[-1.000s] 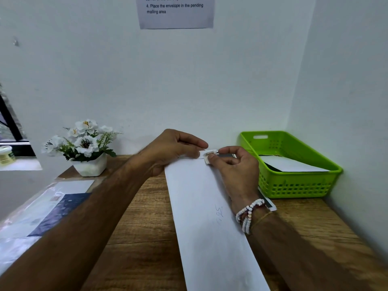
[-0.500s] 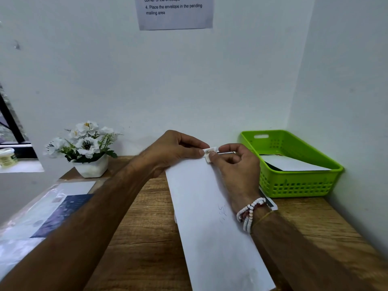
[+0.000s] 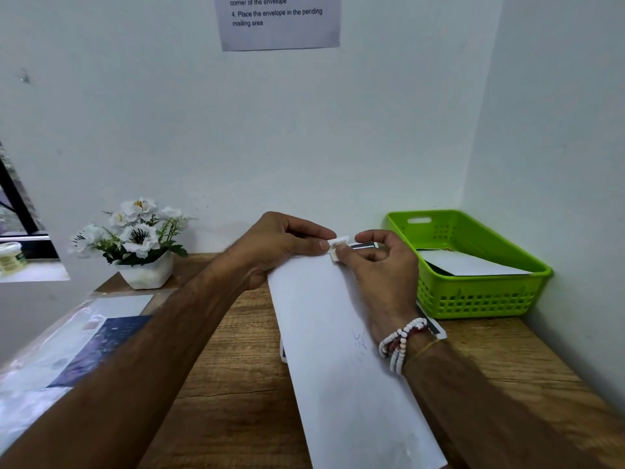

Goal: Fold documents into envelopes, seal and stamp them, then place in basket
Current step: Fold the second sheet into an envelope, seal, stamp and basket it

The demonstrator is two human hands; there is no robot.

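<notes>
A long white envelope (image 3: 338, 350) lies lengthwise on the wooden desk (image 3: 236, 367), running away from me. At its far end sits a small white stamp (image 3: 339, 247). My left hand (image 3: 284, 245) and my right hand (image 3: 382, 265) both pinch this stamp between thumb and forefinger, right over the envelope's far corner. My right wrist, with a bead bracelet, rests on the envelope. A green plastic basket (image 3: 473, 296) stands at the right against the wall, with a white envelope (image 3: 470, 264) lying inside.
A white pot of artificial flowers (image 3: 138, 242) stands at the back left. Clear plastic sleeves with papers (image 3: 77, 346) cover the desk's left side. A dark-edged sheet (image 3: 431, 324) pokes out under my right wrist. An instruction sheet (image 3: 279, 20) hangs on the wall.
Both hands stay at the envelope's far end working the stamp. The envelope has slid slightly, and the fingertips have shifted a little on the stamp.
</notes>
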